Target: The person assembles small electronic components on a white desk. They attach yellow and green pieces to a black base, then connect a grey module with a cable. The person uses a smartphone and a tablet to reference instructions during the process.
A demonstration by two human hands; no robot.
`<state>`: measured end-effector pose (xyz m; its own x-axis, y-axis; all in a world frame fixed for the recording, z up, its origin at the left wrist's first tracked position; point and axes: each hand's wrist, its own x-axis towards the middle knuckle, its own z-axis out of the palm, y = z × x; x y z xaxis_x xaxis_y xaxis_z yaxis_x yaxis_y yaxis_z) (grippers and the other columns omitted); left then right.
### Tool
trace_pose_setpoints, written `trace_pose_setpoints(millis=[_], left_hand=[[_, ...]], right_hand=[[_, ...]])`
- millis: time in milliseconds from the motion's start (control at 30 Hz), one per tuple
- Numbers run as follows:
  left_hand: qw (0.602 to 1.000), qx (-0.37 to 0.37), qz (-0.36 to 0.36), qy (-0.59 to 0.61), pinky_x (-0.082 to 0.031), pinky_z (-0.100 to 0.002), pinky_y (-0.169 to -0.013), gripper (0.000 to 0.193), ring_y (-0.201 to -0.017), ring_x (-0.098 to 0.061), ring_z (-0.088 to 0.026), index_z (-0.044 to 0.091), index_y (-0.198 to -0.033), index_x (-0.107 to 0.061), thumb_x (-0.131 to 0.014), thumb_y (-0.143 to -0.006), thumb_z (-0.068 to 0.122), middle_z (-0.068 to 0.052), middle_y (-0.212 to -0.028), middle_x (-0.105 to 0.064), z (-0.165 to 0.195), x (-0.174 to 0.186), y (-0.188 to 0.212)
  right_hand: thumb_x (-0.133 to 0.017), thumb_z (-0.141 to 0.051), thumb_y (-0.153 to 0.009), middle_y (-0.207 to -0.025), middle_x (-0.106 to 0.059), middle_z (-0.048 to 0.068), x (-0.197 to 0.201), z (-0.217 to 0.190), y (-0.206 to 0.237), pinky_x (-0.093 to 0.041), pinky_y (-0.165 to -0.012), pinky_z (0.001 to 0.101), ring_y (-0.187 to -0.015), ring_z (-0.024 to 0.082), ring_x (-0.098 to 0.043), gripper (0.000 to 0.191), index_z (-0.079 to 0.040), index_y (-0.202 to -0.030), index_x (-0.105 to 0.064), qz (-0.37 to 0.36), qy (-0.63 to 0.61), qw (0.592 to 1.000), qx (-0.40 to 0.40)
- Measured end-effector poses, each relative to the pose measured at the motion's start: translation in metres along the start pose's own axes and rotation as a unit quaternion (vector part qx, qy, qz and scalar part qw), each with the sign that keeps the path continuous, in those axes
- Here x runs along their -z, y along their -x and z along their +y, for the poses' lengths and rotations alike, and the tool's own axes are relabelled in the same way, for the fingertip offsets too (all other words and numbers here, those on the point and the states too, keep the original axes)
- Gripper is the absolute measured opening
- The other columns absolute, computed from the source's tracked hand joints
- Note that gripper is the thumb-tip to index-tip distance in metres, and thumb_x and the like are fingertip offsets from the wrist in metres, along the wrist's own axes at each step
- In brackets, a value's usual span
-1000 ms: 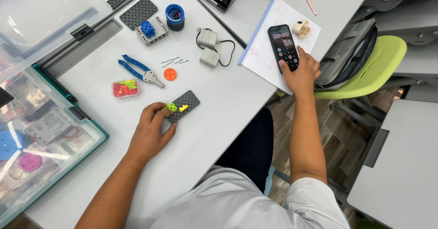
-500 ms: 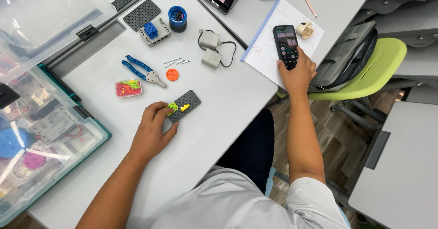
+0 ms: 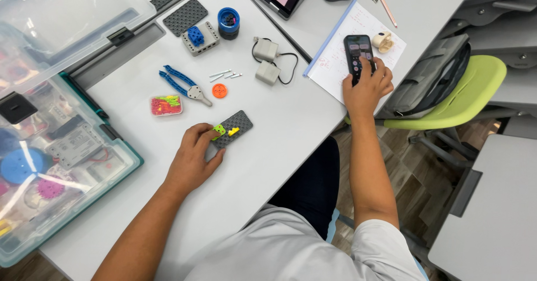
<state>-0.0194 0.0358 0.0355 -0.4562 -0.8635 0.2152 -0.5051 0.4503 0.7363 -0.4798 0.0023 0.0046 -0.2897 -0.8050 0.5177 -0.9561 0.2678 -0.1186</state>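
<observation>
My left hand [image 3: 193,160] rests on the white table [image 3: 279,124], fingers holding the near end of a small dark grey perforated plate [image 3: 236,127]. A green piece [image 3: 218,130] and a yellow piece [image 3: 233,131] sit on that plate. My right hand [image 3: 366,88] grips a black smartphone [image 3: 358,54] that lies over a sheet of white paper [image 3: 341,62], thumb on its lit screen.
Blue pliers [image 3: 182,84], an orange wheel [image 3: 220,90], a small box of coloured parts [image 3: 165,105], loose pins [image 3: 225,75], two grey modules with a cable [image 3: 267,61], a blue cup [image 3: 229,22] and grey plates lie beyond. A clear parts bin [image 3: 50,146] stands left, a green chair [image 3: 453,96] right.
My hands keep their holds on the plate and the phone. The view has shifted slightly; nothing on the table has moved.
</observation>
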Motion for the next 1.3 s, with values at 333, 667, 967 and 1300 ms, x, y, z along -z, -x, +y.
trace_pose_setpoints(millis=[333,667,967,1300], left_hand=[[0.997,0.004,0.056,0.048,-0.052,-0.039,-0.102,0.044,-0.122,-0.056,-0.033,0.003,-0.122,-0.06,-0.077,-0.083,0.012,-0.016,-0.131,-0.051,-0.014,0.001,0.009],[0.993,-0.006,0.087,0.074,-0.05,-0.041,-0.105,0.041,-0.124,-0.057,-0.034,0.0,-0.122,-0.058,-0.075,-0.089,0.015,-0.018,-0.132,-0.055,-0.021,0.006,0.011],[0.993,-0.009,0.083,0.09,-0.051,-0.04,-0.104,0.037,-0.124,-0.057,-0.033,0.002,-0.12,-0.059,-0.075,-0.088,0.013,-0.018,-0.131,-0.057,-0.022,0.004,0.009],[0.994,0.021,0.101,0.046,-0.049,-0.043,-0.098,0.019,-0.112,-0.059,-0.03,0.004,-0.112,-0.065,-0.072,-0.094,0.008,-0.011,-0.108,-0.066,-0.024,0.007,0.002]], right_hand=[[-0.077,-0.014,-0.096,-0.146,-0.047,0.013,0.03,-0.107,0.022,-0.025,-0.118,0.0525,-0.139,0.035,-0.033,0.039,-0.009,-0.133,-0.066,-0.024,-0.169,0.979,0.109],[-0.084,-0.027,-0.081,-0.135,-0.056,0.006,0.053,-0.237,0.069,-0.031,-0.112,0.045,-0.129,0.031,-0.041,0.051,-0.012,-0.127,-0.066,-0.207,-0.375,0.86,0.276],[-0.079,-0.016,-0.084,-0.126,-0.061,0.006,0.038,-0.227,0.074,-0.036,-0.11,0.0415,-0.124,0.029,-0.048,0.041,-0.012,-0.123,-0.066,-0.202,-0.404,0.855,0.255],[-0.081,-0.007,-0.083,-0.103,-0.069,0.003,0.031,-0.227,0.078,-0.043,-0.095,0.0368,-0.105,0.023,-0.058,0.031,-0.009,-0.111,-0.067,-0.222,-0.399,0.859,0.232]])
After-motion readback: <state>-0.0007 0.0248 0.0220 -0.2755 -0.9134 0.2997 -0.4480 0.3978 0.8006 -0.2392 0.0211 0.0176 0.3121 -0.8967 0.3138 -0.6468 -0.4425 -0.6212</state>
